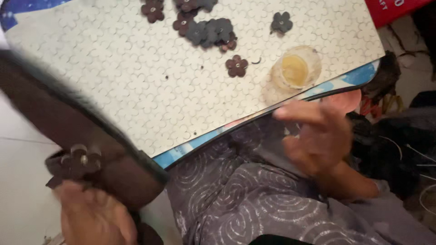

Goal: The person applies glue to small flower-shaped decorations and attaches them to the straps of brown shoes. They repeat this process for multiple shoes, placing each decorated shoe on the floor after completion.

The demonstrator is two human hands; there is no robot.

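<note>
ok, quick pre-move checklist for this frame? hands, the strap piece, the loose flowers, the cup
1. Left hand on the brown leather strap: ok, gripping its lower end.
2. Flower piece seated on the strap: cannot tell, motion blur.
3. Right hand free: ok, nothing seen in it; it hovers over the lap by the board's edge.
4. Loose leather flowers on the patterned board: ok, clustered at its far side.
5. Cup of yellowish liquid: not ok, near the board's edge, close to the right hand.
</note>
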